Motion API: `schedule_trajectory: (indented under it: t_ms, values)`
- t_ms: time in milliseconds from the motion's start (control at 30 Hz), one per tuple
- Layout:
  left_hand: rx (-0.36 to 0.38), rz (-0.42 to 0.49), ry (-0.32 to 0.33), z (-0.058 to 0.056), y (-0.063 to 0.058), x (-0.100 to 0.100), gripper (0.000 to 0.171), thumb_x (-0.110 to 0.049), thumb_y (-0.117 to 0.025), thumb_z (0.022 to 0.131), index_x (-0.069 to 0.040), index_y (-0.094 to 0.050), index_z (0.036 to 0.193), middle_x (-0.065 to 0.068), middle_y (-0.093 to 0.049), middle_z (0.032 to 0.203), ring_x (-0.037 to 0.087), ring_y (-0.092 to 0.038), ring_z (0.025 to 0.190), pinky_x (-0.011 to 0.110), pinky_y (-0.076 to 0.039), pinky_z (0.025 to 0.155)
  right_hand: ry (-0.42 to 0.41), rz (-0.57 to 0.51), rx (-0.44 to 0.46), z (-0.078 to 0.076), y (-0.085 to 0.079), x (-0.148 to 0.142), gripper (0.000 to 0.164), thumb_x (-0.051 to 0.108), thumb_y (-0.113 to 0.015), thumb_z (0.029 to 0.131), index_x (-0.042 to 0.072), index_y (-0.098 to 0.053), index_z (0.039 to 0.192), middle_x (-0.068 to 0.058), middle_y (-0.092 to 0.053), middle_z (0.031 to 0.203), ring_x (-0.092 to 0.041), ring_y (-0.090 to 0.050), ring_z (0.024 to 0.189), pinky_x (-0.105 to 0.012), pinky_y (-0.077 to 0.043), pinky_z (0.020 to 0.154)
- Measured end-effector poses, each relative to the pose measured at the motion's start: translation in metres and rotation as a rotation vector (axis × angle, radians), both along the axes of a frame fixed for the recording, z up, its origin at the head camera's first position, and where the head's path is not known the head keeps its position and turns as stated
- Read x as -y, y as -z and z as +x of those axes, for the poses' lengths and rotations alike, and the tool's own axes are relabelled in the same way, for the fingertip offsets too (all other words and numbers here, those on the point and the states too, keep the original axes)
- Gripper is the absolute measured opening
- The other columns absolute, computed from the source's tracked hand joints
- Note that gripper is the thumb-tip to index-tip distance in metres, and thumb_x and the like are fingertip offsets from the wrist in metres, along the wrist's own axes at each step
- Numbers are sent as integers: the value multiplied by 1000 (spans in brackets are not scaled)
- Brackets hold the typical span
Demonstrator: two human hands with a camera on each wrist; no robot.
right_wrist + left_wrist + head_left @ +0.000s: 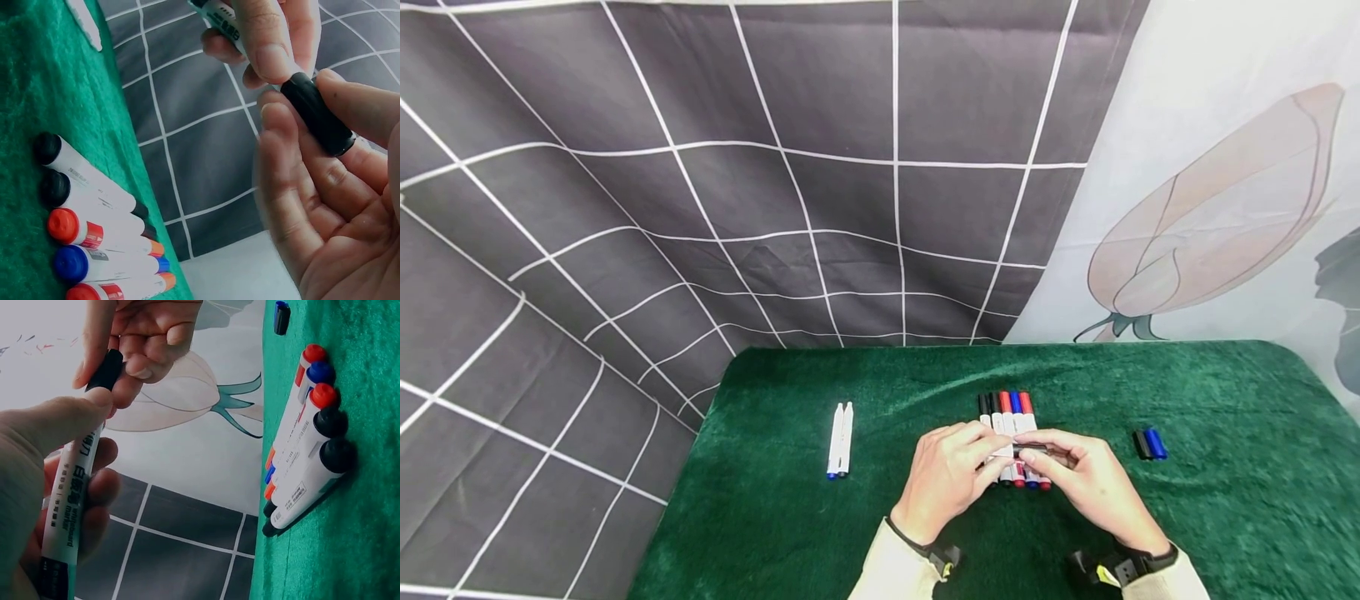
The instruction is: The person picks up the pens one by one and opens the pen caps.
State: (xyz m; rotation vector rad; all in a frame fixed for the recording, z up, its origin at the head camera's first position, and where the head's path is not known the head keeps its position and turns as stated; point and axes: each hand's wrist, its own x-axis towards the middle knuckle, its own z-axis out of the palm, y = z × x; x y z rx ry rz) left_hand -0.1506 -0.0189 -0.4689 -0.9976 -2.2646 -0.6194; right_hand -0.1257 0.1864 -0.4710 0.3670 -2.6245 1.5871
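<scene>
My left hand (943,475) grips a white whiteboard marker (67,506) by its barrel, thumb laid along the top near the cap end. At that end my right hand (1093,479) pinches the black marker cap (317,115) between thumb and fingers. In both wrist views the cap lines up with the barrel, and the left thumb reaches its edge. Directly below both hands, a row of several capped markers (106,184) lies side by side on the green cloth, with black, red and blue caps. In the head view the hands partly cover this row.
Left of the hands, two white markers without caps (840,442) lie together on the green tablecloth (760,517). Off to the right rest a loose black cap (1142,445) and a blue cap (1156,444), side by side. A grey checked curtain (850,200) hangs behind the table.
</scene>
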Motion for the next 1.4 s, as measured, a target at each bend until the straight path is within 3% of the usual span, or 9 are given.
schedule_trajectory:
  t_ms: [333,600,900,1233,1400]
  values:
    - [-21,-16,22,-1,0,3,20,-34,-61,85,-22,-71,97,-11,-63,80,1,-58,71,15,-46,65,-12,61,-26,0,-2,1,17,25,-64,85,21,-68,101,7,-65,74,-3,-51,54,-22,-40,47]
    - [21,-128,9,1,2,4,20,-35,-48,93,-25,-65,90,-13,-57,75,2,-56,65,21,-42,53,17,134,-178,1,1,2,16,19,-67,83,24,-71,98,12,-56,67,3,-34,46,-17,-30,41]
    - [51,-140,15,-1,-1,8,22,-38,-48,92,-25,-57,77,-13,-45,63,3,-47,52,21,-32,45,-24,105,-282,1,3,5,23,12,-69,80,24,-71,99,11,-64,76,1,-45,53,-14,-36,48]
    - [53,-145,4,0,-1,10,16,-38,-53,89,-26,-64,85,-14,-50,64,2,-49,51,18,-33,45,-45,86,-305,1,0,6,25,7,-69,79,24,-71,98,13,-63,76,1,-47,54,-14,-37,49]
    - [82,-134,9,1,-2,11,15,-38,-55,87,-27,-63,81,-14,-47,61,2,-45,49,17,-28,43,-78,69,-346,1,0,7,28,4,-69,78,21,-71,100,12,-62,76,-1,-46,53,-12,-36,49]
